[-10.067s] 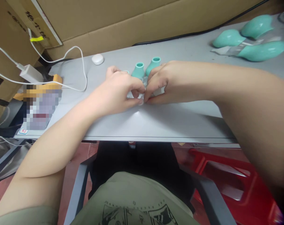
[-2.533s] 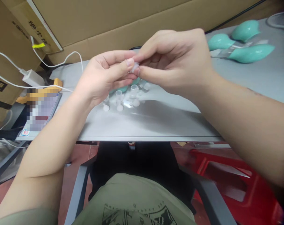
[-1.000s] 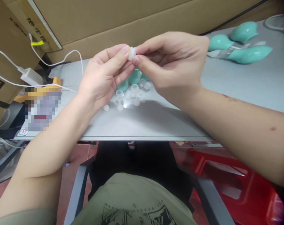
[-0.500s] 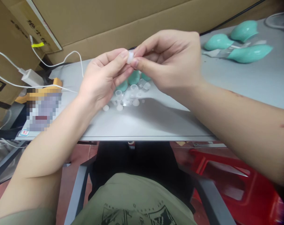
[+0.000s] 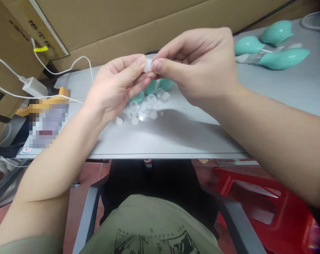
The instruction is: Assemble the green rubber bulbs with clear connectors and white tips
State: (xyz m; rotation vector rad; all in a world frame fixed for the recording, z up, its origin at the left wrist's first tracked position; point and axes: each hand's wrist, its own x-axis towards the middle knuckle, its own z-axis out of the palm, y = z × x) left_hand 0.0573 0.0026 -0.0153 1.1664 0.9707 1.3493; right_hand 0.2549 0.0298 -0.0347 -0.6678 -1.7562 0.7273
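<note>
Between the fingertips of both hands is a small white plastic piece (image 5: 147,65). My left hand (image 5: 115,83) pinches its left side with thumb and forefinger. On its right side, the thumb and forefinger of my right hand (image 5: 199,65) are closed on it. Below the hands, several small clear plastic parts (image 5: 151,101) and white round pieces (image 5: 135,120) lie on the grey table (image 5: 149,141). Several mint-green bulbs (image 5: 151,86) stand just behind these parts, partly hidden by my fingers.
More mint-green bulbs (image 5: 284,58) with clear nozzles lie at the back right. A white charger (image 5: 35,86) with cables, an orange block (image 5: 64,92) and a pixelated flat object (image 5: 49,123) are at the left. Cardboard (image 5: 109,24) stands behind; a red stool (image 5: 287,211) is below right.
My right hand has shifted slightly right and up, its thumb now lying straighter across the white piece's right side. My left hand keeps nearly the same place and grip.
</note>
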